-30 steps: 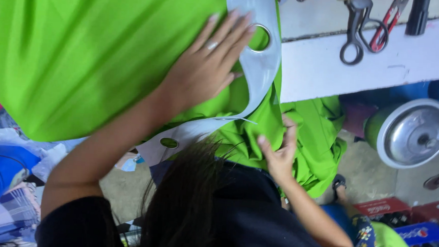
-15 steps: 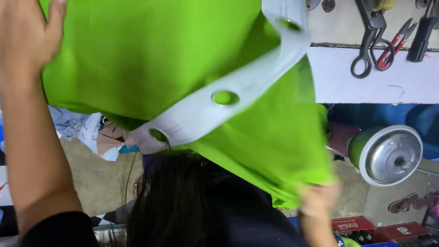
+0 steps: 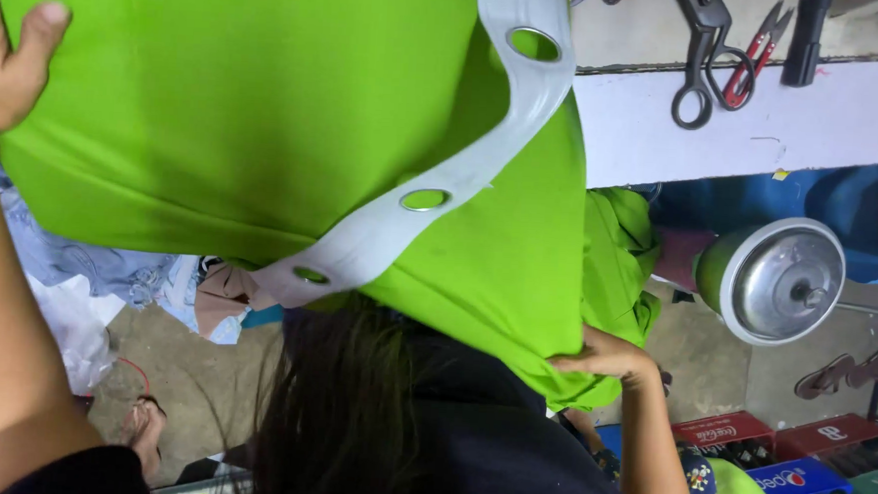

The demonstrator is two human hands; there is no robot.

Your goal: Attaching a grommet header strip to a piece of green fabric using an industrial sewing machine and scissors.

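From the head view, I am looking down over my dark hair at a bright green cloth (image 3: 236,106) spread wide across the surface. My left hand (image 3: 3,64) is resting open at the cloth's far left edge, thumb raised against the fabric. My right hand (image 3: 604,356) is pinching closed on the cloth's near right corner, where it is hanging off the edge. A long white template with round holes (image 3: 463,168) is lying diagonally on the cloth. To the far right, black scissors (image 3: 705,50) and small red snips (image 3: 755,48) are lying on a white ledge (image 3: 766,124). Below them a round metal wheel (image 3: 783,280) is sitting near the floor.
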